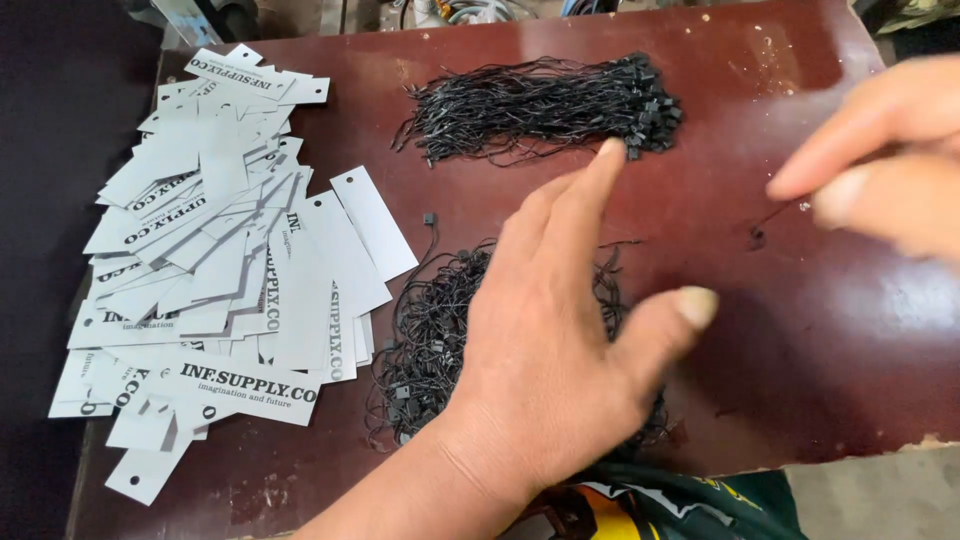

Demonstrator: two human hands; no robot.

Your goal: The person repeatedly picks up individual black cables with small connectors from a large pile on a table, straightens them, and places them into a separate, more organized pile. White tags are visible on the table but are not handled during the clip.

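Note:
My left hand [560, 330] lies palm down with its fingers spread over a loose heap of black tag strings [425, 330]. Its forefinger stretches toward a neat bundle of black strings with small locks [540, 105] further back and almost reaches that bundle's right end. My right hand [885, 160], blurred, is at the right edge. Thumb and forefinger pinch one thin black string [772, 222], which trails down to the board. A spread pile of white paper hang tags with punched holes [215, 260] covers the left side.
Everything lies on a dark red-brown board [800, 330] with a chipped front right edge. A green and yellow garment [680, 500] shows below the front edge. Cables and clutter sit beyond the far edge.

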